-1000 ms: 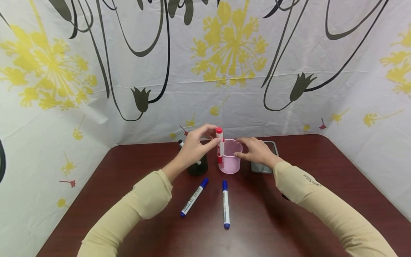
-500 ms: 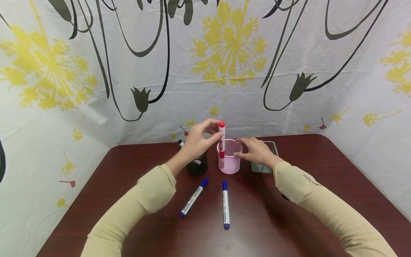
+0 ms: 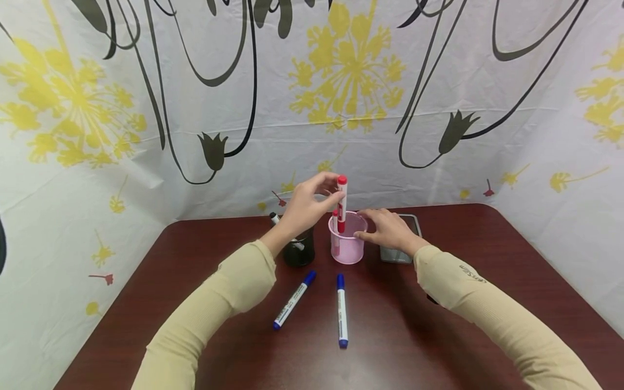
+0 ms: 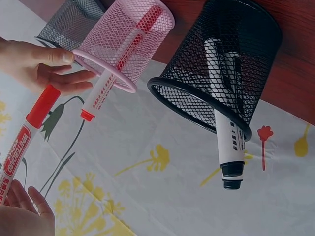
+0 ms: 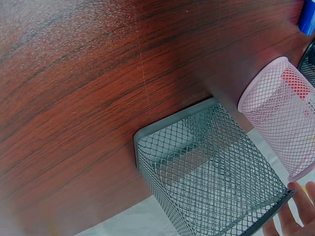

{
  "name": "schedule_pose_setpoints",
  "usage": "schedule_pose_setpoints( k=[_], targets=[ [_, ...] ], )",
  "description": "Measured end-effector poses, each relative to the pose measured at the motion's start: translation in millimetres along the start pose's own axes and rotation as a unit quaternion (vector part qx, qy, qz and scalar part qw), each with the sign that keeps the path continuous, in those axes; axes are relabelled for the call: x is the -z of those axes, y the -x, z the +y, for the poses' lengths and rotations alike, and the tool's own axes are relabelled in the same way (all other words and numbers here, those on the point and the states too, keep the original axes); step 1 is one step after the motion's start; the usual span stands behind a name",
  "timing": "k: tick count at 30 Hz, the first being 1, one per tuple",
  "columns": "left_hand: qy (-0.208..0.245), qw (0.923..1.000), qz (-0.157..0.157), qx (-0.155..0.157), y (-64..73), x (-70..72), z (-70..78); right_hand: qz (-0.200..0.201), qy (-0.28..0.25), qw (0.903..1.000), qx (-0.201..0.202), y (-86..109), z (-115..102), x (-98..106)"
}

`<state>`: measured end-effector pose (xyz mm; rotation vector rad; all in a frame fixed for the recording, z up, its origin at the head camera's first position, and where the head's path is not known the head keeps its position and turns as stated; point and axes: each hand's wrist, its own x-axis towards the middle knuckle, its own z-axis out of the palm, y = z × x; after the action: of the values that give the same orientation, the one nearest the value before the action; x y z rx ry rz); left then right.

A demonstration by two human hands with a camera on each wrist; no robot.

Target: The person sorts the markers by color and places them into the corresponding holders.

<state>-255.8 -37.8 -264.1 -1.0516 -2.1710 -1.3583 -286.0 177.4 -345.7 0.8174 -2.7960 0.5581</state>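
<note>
My left hand (image 3: 309,203) pinches a red-capped whiteboard marker (image 3: 342,200) near its upper end, holding it upright over a pink mesh pen cup (image 3: 348,250). The marker's lower red end overlaps the cup's mouth in the head view. A second red marker (image 4: 101,96) stands inside the pink cup, leaning on its wall. My right hand (image 3: 387,230) holds the cup's rim from the right, thumb in front and fingers behind. In the left wrist view, the held marker's red cap and printed label show beside my left fingers.
Left of the pink cup stands a black mesh cup (image 4: 266,54) with black-capped markers (image 4: 229,137) inside. A grey mesh holder (image 5: 206,167) stands right, behind my right hand. Two blue-capped markers, a slanted one (image 3: 294,300) and a straight one (image 3: 343,314), lie in front on the brown table (image 3: 390,357).
My left hand has moved up and right with the red marker, whose lower end has risen from low at the cup's left side to its mouth. My right hand stays put.
</note>
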Motion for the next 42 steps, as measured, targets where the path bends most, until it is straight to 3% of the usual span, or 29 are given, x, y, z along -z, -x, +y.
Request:
schedule_pose_setpoints(
  k=[10, 26, 31, 42],
  targets=[
    [-0.002, 0.9998, -0.010, 0.016, -9.4, -9.1, -4.3, 0.005, 0.001, 1.0000, 0.005, -0.6, 1.5, -0.8],
    [-0.005, 0.9983, 0.012, 0.057, -26.5, -18.2, -17.4, 0.006, -0.006, 1.0000, 0.003, 0.2, 1.0, -1.2],
    [-0.002, 0.9982, 0.020, 0.056, -28.5, -20.3, -23.6, 0.007, -0.006, 1.0000, 0.004, 0.0, 0.9, -1.3],
    [0.001, 0.9957, 0.029, 0.088, -26.7, -29.6, -39.9, 0.011, -0.001, 0.9999, 0.003, 0.5, 1.7, -1.8]
  ],
)
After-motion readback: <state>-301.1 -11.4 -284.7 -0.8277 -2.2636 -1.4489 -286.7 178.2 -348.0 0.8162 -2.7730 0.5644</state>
